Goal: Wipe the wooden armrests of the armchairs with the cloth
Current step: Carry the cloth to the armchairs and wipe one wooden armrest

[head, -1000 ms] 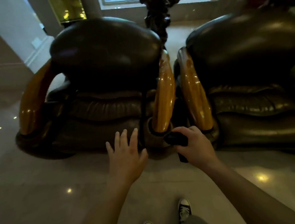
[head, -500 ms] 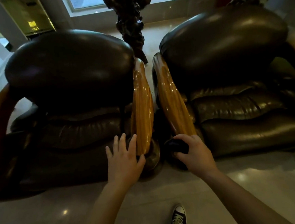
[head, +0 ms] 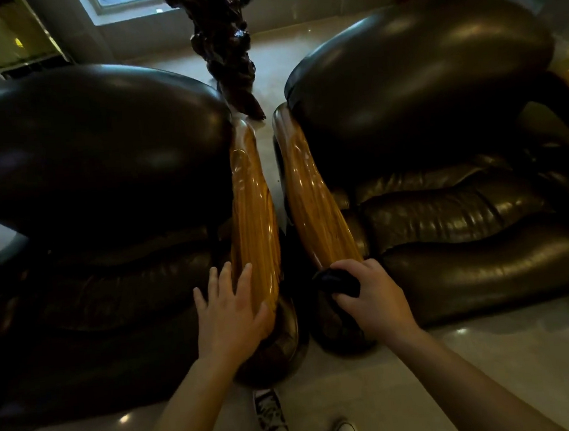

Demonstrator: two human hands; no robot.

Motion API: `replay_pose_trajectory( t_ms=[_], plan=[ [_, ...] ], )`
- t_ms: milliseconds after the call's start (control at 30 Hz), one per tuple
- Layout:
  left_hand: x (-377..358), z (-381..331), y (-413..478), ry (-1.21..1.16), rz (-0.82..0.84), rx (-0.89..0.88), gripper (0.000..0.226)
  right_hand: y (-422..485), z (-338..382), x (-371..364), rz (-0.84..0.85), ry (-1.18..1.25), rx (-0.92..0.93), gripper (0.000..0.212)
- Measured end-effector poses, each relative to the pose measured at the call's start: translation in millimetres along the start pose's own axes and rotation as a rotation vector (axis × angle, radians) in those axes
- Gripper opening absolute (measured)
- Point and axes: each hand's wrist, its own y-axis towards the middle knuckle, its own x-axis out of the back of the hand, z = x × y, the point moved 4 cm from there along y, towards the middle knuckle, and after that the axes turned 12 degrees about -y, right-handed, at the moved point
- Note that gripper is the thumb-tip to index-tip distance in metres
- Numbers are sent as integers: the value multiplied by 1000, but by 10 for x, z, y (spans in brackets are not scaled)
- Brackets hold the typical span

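Left hand (head: 232,318): open, flat on glossy orange wooden armrest (head: 254,218).
Right hand (head: 374,298): gripping bunched dark cloth (head: 338,281) on second wooden armrest (head: 315,205).

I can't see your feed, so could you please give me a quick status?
Left hand open, flat on left armrest. Right hand shut on dark cloth at right armrest front end. Nothing in the way.

Two armchairs stand side by side, the left armchair (head: 94,183) and the right armchair (head: 441,139), their inner armrests (head: 254,218) near each other. A carved stand (head: 223,42) rises behind the gap. Two shoes (head: 271,419) stand near, on the floor (head: 496,368).
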Motion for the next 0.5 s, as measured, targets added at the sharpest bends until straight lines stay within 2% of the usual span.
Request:
replay_pose_trajectory(
  t_ms=[300,500],
  plan=[
    [-318,332,1240,-45,112,-68,75,868,-141,-375,-41,-22,-126,47],
    [-807,579,1893,-59,100,-35,74,1598,-379,-698,-124,27,-177,44]
  ],
)
